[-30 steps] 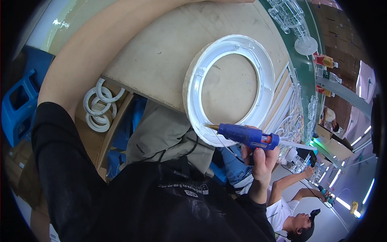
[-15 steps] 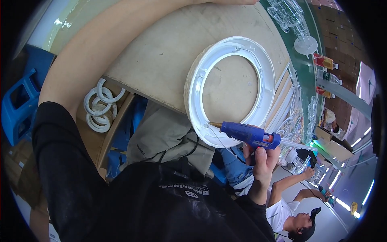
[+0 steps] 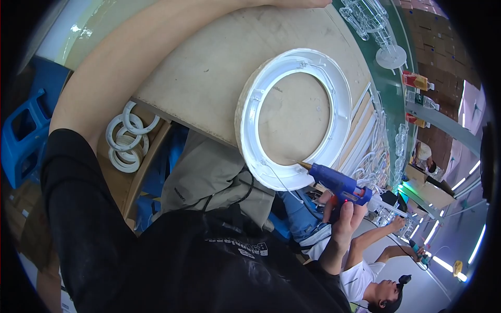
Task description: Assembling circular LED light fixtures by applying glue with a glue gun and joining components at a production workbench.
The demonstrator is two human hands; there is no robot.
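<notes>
In my right hand (image 3: pixel 345 213), a blue hot glue gun (image 3: pixel 336 181) is held with the fingers wrapped round its handle. A clear glue stick (image 3: pixel 389 208) sticks out of its back end, and its brass nozzle points left over the near part of a white ring-shaped frame (image 3: pixel 249 122). The ring lies on the table with its hollow channel facing up; small fittings and a thin wire (image 3: pixel 284 182) show at it. My left arm reaches across the far side of the table. Only an edge of my left hand (image 3: pixel 310 3) shows at the top of the picture, its fingers mostly hidden.
A cardboard box (image 3: pixel 117 180) with several white rings (image 3: pixel 125 141) stands below the table edge (image 3: pixel 193 125), near a blue stool (image 3: pixel 23 138). Clear plastic parts (image 3: pixel 368 21), bottles (image 3: pixel 417 81) and white strips (image 3: pixel 360 128) lie to the right. A co-worker (image 3: pixel 373 281) sits at lower right.
My right hand has drawn the glue gun to the right, and its nozzle has moved away from the wire spot on the ring. The left arm looks nearly still.
</notes>
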